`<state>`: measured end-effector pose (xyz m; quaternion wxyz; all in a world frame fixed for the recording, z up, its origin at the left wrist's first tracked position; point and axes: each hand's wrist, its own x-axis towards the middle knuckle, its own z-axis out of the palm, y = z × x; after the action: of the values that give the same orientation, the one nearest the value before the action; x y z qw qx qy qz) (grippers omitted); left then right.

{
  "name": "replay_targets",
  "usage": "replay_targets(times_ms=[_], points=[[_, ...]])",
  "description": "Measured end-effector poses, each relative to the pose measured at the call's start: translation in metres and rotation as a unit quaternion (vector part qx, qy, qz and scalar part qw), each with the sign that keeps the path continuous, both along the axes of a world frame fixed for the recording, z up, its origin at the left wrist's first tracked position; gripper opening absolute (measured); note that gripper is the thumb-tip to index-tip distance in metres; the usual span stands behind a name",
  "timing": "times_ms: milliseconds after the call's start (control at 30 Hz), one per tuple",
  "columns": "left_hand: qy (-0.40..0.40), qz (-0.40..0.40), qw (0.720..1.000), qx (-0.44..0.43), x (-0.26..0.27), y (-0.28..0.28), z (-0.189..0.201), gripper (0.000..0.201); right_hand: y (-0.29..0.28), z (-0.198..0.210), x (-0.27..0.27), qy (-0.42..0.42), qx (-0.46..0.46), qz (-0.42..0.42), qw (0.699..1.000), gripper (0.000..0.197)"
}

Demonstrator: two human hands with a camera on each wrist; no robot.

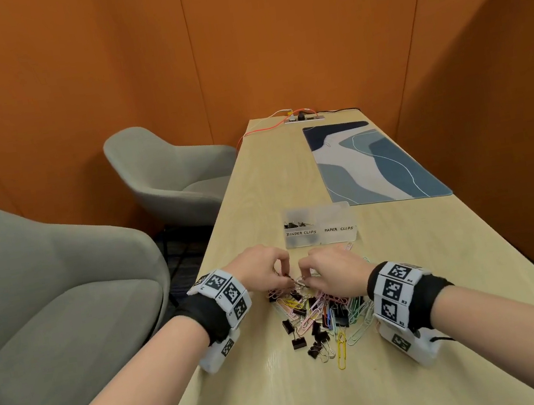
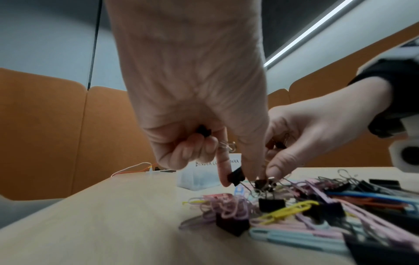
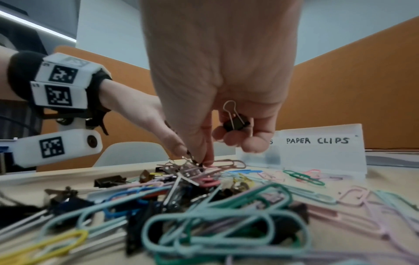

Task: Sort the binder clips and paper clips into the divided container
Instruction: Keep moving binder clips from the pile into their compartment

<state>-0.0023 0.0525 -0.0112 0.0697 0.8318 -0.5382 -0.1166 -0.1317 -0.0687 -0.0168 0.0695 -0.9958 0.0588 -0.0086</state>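
Note:
A mixed pile (image 1: 320, 312) of black binder clips and coloured paper clips lies on the table in front of me. Behind it stands the clear divided container (image 1: 319, 225), labelled BINDER CLIPS on the left half and PAPER CLIPS on the right; a few binder clips lie in the left half. My left hand (image 1: 278, 275) pinches a black binder clip (image 2: 236, 176) at the pile's far edge and keeps another (image 2: 203, 131) tucked in its curled fingers. My right hand (image 1: 309, 274) pinches into the pile beside it and holds a black binder clip (image 3: 235, 122) in its curled fingers.
A blue patterned mat (image 1: 370, 162) lies on the far right of the wooden table (image 1: 407, 268). A power strip with orange and white cables (image 1: 301, 116) sits at the far end. Two grey chairs (image 1: 164, 172) stand to the left. Orange walls close in all round.

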Motion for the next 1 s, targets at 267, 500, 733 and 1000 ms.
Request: replay_targets(times_ms=[267, 500, 733, 1000], points=[[0.057, 0.046, 0.997, -0.033, 0.002, -0.001, 0.004, 0.018, -0.01, 0.002, -0.001, -0.06, 0.203, -0.119, 0.97, 0.024], [0.111, 0.142, 0.977, -0.113, 0.011, -0.025, 0.024, 0.033, -0.029, 0.016, 0.015, -0.098, 0.469, -0.303, 0.824, 0.021], [0.103, 0.179, 0.975, -0.08, 0.032, -0.079, 0.044, 0.037, -0.058, 0.046, 0.045, -0.113, 0.644, -0.332, 0.68, 0.013], [0.161, 0.211, 0.961, -0.083, 0.047, -0.099, 0.041, 0.025, -0.075, 0.047, 0.095, -0.067, 0.509, -0.38, 0.769, 0.013]])
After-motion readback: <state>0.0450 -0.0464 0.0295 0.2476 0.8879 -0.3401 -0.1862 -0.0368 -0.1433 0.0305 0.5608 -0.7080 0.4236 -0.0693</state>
